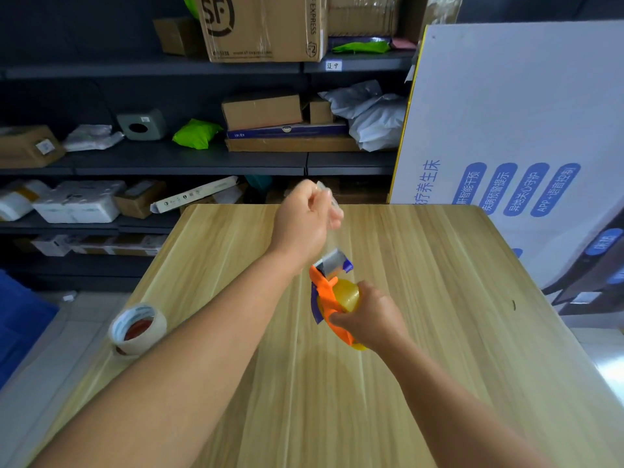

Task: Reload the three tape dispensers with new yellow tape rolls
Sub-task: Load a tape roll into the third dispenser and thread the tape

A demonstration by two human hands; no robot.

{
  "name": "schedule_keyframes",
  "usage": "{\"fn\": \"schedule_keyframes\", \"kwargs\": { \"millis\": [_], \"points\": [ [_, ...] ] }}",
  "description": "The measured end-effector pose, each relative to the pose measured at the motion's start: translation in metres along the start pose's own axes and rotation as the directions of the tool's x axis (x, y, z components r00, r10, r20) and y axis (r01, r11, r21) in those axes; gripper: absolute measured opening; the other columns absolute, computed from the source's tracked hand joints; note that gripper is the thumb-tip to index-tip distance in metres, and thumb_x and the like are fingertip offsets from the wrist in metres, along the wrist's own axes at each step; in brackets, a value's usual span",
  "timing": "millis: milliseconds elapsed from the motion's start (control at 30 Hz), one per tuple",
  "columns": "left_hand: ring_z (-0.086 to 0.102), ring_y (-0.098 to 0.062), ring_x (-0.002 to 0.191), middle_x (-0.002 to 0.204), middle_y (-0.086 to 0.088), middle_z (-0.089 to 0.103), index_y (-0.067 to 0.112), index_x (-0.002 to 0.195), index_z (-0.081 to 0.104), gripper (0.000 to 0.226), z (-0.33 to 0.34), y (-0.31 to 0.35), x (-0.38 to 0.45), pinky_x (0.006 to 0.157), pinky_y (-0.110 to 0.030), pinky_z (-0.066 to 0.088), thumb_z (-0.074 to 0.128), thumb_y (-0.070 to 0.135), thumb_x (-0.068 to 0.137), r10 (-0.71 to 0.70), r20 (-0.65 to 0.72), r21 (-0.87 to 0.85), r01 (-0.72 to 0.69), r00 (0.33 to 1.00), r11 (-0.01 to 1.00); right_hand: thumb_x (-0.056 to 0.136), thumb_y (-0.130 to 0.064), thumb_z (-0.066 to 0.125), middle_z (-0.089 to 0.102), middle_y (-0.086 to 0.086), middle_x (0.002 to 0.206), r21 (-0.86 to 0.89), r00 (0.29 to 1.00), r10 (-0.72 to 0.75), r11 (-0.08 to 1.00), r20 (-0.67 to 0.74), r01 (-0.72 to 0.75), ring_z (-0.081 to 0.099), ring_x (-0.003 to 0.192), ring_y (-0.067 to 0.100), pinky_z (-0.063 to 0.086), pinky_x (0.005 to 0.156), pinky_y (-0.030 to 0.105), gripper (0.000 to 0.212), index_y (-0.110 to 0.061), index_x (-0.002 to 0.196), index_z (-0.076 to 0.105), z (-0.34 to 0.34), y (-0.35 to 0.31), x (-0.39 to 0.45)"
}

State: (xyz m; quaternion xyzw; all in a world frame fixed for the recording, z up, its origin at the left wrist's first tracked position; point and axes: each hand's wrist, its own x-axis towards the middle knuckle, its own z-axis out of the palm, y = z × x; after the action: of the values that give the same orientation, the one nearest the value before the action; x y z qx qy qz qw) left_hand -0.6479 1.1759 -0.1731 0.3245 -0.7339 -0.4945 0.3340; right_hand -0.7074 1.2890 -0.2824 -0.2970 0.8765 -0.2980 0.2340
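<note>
An orange tape dispenser [325,292] with a grey metal front and blue trim is held above the wooden table [439,332]. A yellow tape roll [346,295] sits inside it. My right hand [373,319] grips the dispenser and roll from the near side. My left hand [304,217] is raised beyond it and pinches the free end of the tape strip [332,214], which runs taut from the dispenser's front up to my fingers.
A pale, nearly used-up tape roll [137,328] stands at the table's left edge. Dark shelves with cardboard boxes [263,28] and parcels fill the back. A large white printed carton [513,130] leans at the right. A blue bin [20,319] is on the floor at left.
</note>
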Motion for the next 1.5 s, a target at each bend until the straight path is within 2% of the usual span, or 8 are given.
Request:
{"fn": "schedule_keyframes", "kwargs": {
  "millis": [200, 367, 600, 833, 933, 1200, 1333, 1500],
  "points": [
    [0.068, -0.019, 0.069, 0.087, -0.009, 0.071, 0.013, 0.083, 0.05, 0.018, -0.008, 0.023, 0.011, 0.05, -0.027, 0.05, 0.045, 0.02, 0.099, 0.016, 0.001, -0.083, -0.016, 1.0, 0.996, 0.067, -0.038, 0.075, 0.063, -0.004, 0.079, 0.064, 1.0, -0.003, 0.998, -0.002, 0.003, 0.063, 0.07, 0.014, 0.054, 0.062, 0.033, 0.044, -0.02, 0.103, 0.057, -0.006, 0.006, 0.001],
    [0.068, -0.018, 0.07, 0.089, -0.011, 0.071, 0.014, 0.081, 0.051, 0.018, -0.009, 0.032, 0.006, 0.056, -0.033, 0.051, 0.046, 0.019, 0.098, 0.017, -0.035, -0.158, -0.022, 0.999, 0.987, 0.068, -0.037, 0.077, 0.057, -0.009, 0.075, 0.088, 1.0, 0.007, 0.996, -0.003, -0.007, 0.055, 0.063, 0.005, 0.049, 0.057, 0.027, 0.042, -0.021, 0.1, 0.054, -0.012, 0.009, -0.001],
    [0.068, -0.016, 0.07, 0.089, -0.008, 0.072, 0.01, 0.091, 0.051, 0.016, -0.008, 0.047, -0.001, 0.055, -0.027, 0.053, 0.045, 0.022, 0.099, 0.019, -0.02, -0.211, -0.023, 1.0, 0.977, 0.066, -0.039, 0.078, 0.057, -0.012, 0.076, 0.125, 0.999, -0.047, 0.991, -0.011, 0.048, 0.056, 0.065, 0.003, 0.047, 0.052, 0.025, 0.048, -0.024, 0.104, 0.053, -0.017, -0.003, -0.006],
    [0.072, -0.016, 0.074, 0.091, -0.009, 0.073, 0.014, 0.087, 0.052, 0.016, 0.003, 0.056, -0.012, 0.061, -0.032, 0.058, 0.046, 0.023, 0.099, -0.015, 0.01, -0.302, 0.017, 1.0, 0.953, 0.068, -0.039, 0.076, 0.059, -0.005, 0.09, 0.109, 0.996, -0.053, 0.992, -0.077, 0.061, 0.061, 0.082, 0.018, 0.051, 0.068, 0.031, 0.064, -0.026, 0.123, 0.045, -0.015, -0.025, -0.005],
    [0.071, -0.016, 0.073, 0.091, -0.009, 0.073, 0.015, 0.085, 0.052, 0.016, 0.0, 0.056, -0.012, 0.059, -0.031, 0.056, 0.047, 0.023, 0.098, 0.007, -0.003, -0.283, -0.008, 1.0, 0.959, 0.071, -0.037, 0.072, 0.059, -0.004, 0.09, 0.067, 0.996, -0.042, 0.997, -0.076, 0.048, 0.058, 0.08, 0.019, 0.044, 0.064, 0.028, 0.065, -0.024, 0.128, 0.044, -0.011, -0.024, -0.004],
    [0.072, -0.016, 0.075, 0.091, -0.002, 0.073, 0.017, 0.081, 0.054, 0.017, -0.013, 0.056, -0.001, 0.057, -0.029, 0.055, 0.051, 0.024, 0.097, 0.083, -0.022, -0.197, -0.085, 0.996, 0.977, 0.071, -0.03, 0.071, 0.057, -0.011, 0.071, 0.025, 1.0, 0.015, 1.0, 0.022, -0.016, 0.054, 0.062, 0.006, 0.041, 0.049, 0.023, 0.034, -0.022, 0.101, 0.056, -0.013, -0.001, -0.005],
    [0.07, -0.014, 0.072, 0.092, -0.006, 0.069, 0.017, 0.086, 0.056, 0.015, -0.016, 0.044, 0.008, 0.058, -0.031, 0.058, 0.05, 0.025, 0.097, 0.015, -0.069, -0.149, -0.025, 0.998, 0.989, 0.071, -0.03, 0.072, 0.056, -0.011, 0.071, 0.047, 0.998, 0.012, 0.999, 0.059, -0.015, 0.054, 0.062, 0.004, 0.043, 0.051, 0.023, 0.03, -0.027, 0.093, 0.052, -0.011, 0.005, -0.011],
    [0.063, -0.015, 0.071, 0.079, -0.001, 0.057, 0.015, 0.09, 0.058, 0.013, -0.029, 0.014, 0.024, 0.061, -0.029, 0.06, 0.051, 0.024, 0.096, -0.216, -0.163, -0.253, 0.17, 0.963, 0.952, 0.07, -0.029, 0.074, 0.057, -0.011, 0.074, 0.09, 0.998, -0.011, 0.996, 0.061, 0.005, 0.055, 0.065, 0.004, 0.048, 0.058, 0.026, 0.032, -0.029, 0.094, 0.054, -0.012, 0.008, -0.017]
  ]
}}
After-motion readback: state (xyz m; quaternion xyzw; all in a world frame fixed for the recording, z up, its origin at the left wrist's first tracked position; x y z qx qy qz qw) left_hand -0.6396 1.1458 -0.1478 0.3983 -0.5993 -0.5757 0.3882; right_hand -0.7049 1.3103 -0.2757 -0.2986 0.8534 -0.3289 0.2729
